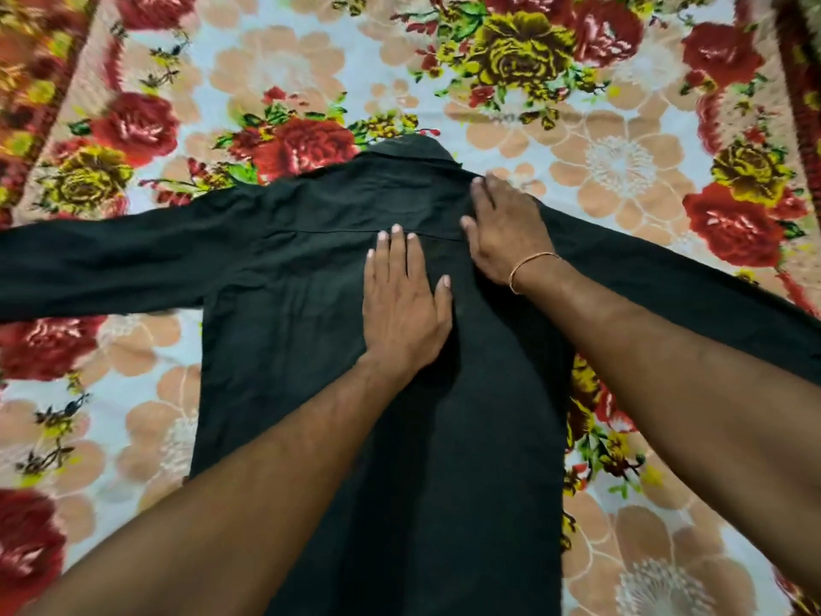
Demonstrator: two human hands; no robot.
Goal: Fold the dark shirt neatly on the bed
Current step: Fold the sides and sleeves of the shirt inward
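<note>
The dark shirt (288, 313) lies spread flat, back side up, on the bed, collar pointing away from me and both sleeves stretched out to the left and right. My left hand (402, 300) presses flat on the upper back of the shirt, fingers straight. My right hand (502, 233) rests flat on the right shoulder just below the collar, a thin thread band on its wrist. Neither hand grips the cloth. My forearms cover part of the shirt's lower body.
A floral bedspread (622, 162) with red, yellow and peach flowers covers the whole bed around the shirt. A darker patterned border (799, 82) runs along the far right edge.
</note>
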